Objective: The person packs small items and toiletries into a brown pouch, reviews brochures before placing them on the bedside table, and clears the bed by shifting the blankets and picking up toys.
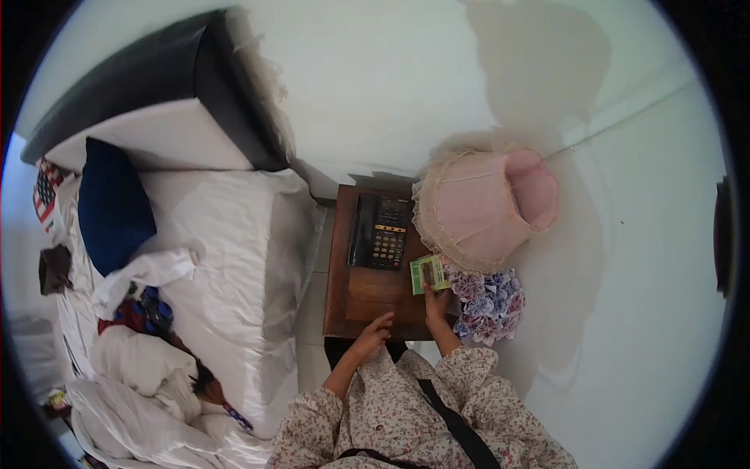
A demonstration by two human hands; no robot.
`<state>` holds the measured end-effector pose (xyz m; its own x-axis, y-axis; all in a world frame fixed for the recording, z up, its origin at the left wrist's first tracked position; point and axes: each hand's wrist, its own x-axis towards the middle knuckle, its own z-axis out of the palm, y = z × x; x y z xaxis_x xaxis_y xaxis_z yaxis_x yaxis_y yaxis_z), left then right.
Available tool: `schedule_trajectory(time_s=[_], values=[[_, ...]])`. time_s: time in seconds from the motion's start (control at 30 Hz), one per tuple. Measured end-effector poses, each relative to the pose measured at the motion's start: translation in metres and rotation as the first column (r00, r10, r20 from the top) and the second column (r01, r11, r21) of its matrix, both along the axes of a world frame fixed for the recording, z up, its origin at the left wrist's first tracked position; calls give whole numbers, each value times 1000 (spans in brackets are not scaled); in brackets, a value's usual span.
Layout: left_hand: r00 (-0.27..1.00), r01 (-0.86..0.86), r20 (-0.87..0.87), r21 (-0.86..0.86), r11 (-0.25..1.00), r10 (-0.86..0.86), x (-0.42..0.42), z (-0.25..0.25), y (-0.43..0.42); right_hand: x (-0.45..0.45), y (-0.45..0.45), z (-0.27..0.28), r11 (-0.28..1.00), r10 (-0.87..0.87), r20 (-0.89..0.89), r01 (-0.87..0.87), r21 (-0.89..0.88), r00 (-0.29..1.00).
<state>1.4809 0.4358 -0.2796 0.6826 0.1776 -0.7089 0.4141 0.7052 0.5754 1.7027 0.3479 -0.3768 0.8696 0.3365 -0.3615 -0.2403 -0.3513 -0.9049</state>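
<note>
My right hand [438, 306] grips a small green and yellow packet [427, 274] with a brown picture on its front, thumb across its lower part. It holds the packet over the right side of a brown wooden nightstand [367, 301]. My left hand [373, 338] is at the nightstand's front edge, its fingers loosely stretched out with nothing in them. Farther back on the nightstand lies a black telephone [380, 232] with a keypad. Close by the packet are a pink lampshade [473, 207] with lace trim and a bunch of purple and blue flowers [490, 305].
To the left stands a bed with a white sheet [223, 250] and a dark padded headboard [133, 78]. On it lie a dark blue pillow [115, 207], a crumpled white blanket [141, 414] and a brown-bristled brush [208, 387]. A white wall [641, 313] rises on the right.
</note>
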Motion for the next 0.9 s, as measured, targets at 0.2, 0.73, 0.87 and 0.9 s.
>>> schedule_trajectory(time_s=[0.2, 0.73, 0.87, 0.9], values=[[993, -45, 110, 48, 998, 40, 71, -22, 9, 3, 13, -10, 992, -124, 148, 126, -4, 981], [980, -30, 172, 638, 770, -105, 237, -128, -30, 40, -47, -70, 963, 65, -75, -43, 266, 995], [992, -63, 120, 673, 737, -25, 261, -132, -27, 25, -36, -38, 937, 269, 281, -183, -299, 921], [989, -28, 125, 701, 713, -83, 265, -133, -24, 18, -39, -41, 929, 289, 231, -213, -303, 929]])
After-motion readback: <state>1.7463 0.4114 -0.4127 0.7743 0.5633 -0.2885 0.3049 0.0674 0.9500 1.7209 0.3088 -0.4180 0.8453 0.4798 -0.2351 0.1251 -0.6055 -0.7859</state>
